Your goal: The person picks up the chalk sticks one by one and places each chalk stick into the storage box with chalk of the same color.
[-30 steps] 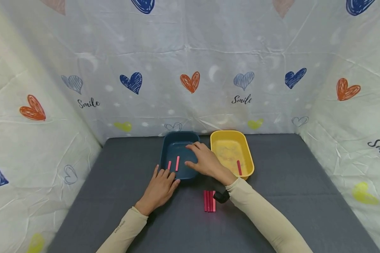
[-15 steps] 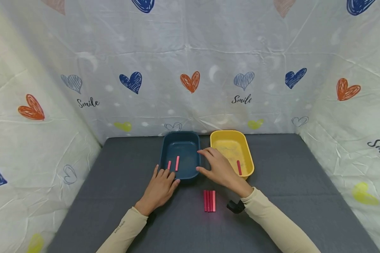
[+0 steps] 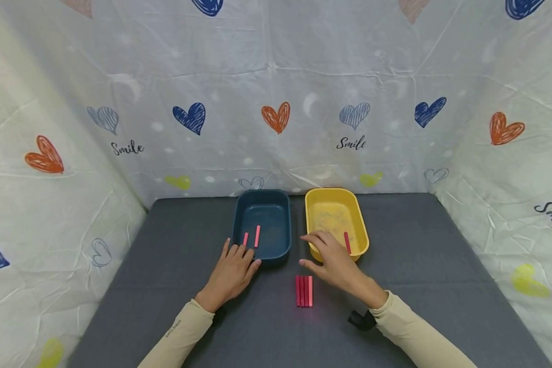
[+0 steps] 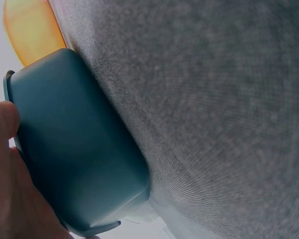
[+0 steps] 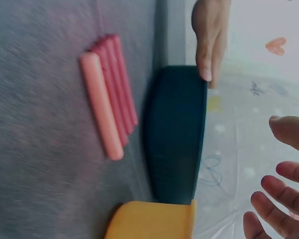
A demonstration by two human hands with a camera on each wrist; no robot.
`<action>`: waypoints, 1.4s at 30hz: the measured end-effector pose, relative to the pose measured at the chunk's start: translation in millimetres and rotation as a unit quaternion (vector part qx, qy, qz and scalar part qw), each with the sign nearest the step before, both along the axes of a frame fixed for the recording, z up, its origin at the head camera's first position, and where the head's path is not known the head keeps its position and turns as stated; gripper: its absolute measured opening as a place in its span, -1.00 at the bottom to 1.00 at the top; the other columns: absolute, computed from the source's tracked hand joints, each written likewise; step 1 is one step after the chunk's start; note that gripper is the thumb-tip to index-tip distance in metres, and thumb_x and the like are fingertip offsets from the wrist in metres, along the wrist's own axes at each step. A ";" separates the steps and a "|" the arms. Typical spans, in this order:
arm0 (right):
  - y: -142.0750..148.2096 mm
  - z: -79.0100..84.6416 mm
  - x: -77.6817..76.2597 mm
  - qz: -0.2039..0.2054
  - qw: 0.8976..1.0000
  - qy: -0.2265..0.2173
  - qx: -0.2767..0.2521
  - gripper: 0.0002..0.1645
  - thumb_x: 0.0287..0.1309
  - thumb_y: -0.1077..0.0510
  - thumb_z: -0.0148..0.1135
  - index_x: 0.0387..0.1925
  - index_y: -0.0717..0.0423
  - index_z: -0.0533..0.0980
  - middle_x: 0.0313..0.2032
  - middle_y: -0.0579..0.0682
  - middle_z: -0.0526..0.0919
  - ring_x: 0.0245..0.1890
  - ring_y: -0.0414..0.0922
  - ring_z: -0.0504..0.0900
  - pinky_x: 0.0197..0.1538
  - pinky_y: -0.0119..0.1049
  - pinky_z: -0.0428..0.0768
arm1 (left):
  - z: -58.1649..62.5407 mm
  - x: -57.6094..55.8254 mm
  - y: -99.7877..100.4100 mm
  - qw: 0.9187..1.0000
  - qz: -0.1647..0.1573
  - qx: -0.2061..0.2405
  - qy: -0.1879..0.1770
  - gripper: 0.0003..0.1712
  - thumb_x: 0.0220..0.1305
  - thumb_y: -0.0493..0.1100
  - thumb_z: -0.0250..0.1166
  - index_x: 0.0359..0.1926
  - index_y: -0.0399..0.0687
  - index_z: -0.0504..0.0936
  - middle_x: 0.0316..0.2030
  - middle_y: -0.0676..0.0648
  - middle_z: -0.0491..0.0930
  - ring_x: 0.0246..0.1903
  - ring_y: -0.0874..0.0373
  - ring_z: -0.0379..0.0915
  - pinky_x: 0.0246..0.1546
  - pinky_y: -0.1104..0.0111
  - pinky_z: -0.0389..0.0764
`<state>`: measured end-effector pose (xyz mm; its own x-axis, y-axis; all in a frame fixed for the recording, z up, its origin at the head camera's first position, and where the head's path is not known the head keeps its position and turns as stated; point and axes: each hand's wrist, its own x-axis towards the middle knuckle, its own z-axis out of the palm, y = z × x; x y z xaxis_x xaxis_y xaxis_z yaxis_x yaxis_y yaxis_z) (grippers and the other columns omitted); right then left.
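Observation:
My left hand (image 3: 232, 273) rests on the near left rim of the dark blue tray (image 3: 280, 250), its fingers lying over the edge. Inside that tray lie two pink chalk-like sticks (image 3: 257, 236), the left one partly covered by the fingers. My right hand (image 3: 336, 259) is held with fingers and thumb spread and nothing between them. It overlaps the near left corner of the yellow tray (image 3: 360, 217), where a dark red stick (image 3: 347, 242) lies. On the table below, several sticks (image 3: 304, 291) sit in a row, dark red ones with a light pink one on the right.
A grey cloth covers the table (image 3: 193, 220). Both trays stand side by side near its back edge, a narrow gap between them. Behind and on both sides hangs a pale curtain (image 3: 313, 168) printed with hearts. A black strap (image 3: 362, 321) hangs under my right wrist.
My right hand has drawn back from over the blue tray, to the right and toward me, reaching the yellow tray's near corner. The left hand and all the sticks have stayed put.

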<state>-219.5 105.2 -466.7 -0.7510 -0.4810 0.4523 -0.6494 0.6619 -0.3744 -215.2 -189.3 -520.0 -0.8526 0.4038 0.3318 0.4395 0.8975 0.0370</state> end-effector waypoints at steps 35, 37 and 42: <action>28.2 -56.5 30.1 0.010 0.981 -0.189 0.052 -0.02 -0.19 -0.22 0.56 0.29 0.02 0.42 0.09 -0.06 0.52 0.12 -0.02 0.51 0.17 0.10 0.48 | -0.5 -1.6 -0.3 1.000 0.000 0.001 0.001 -0.68 0.47 0.10 0.06 -0.22 -0.05 0.49 -0.25 -0.14 0.52 -0.04 -0.10 0.46 0.39 -0.23 0.15; 27.6 -58.7 29.9 0.010 0.979 -0.196 0.056 -0.01 -0.18 -0.24 0.56 0.29 0.02 0.41 0.10 -0.06 0.51 0.14 -0.01 0.50 0.18 0.12 0.46 | -0.9 -1.5 -0.3 1.000 0.000 0.000 0.001 -0.67 0.47 0.11 0.06 -0.21 -0.05 0.49 -0.25 -0.13 0.52 -0.04 -0.10 0.46 0.39 -0.22 0.15; 26.2 -61.2 30.4 0.010 0.977 -0.201 0.066 0.03 -0.20 -0.29 0.55 0.29 0.03 0.41 0.12 -0.04 0.51 0.14 0.01 0.49 0.19 0.13 0.45 | -1.1 -0.7 0.3 1.000 0.000 0.000 -0.001 -0.67 0.48 0.11 0.05 -0.20 -0.05 0.50 -0.22 -0.14 0.53 -0.03 -0.10 0.46 0.39 -0.22 0.15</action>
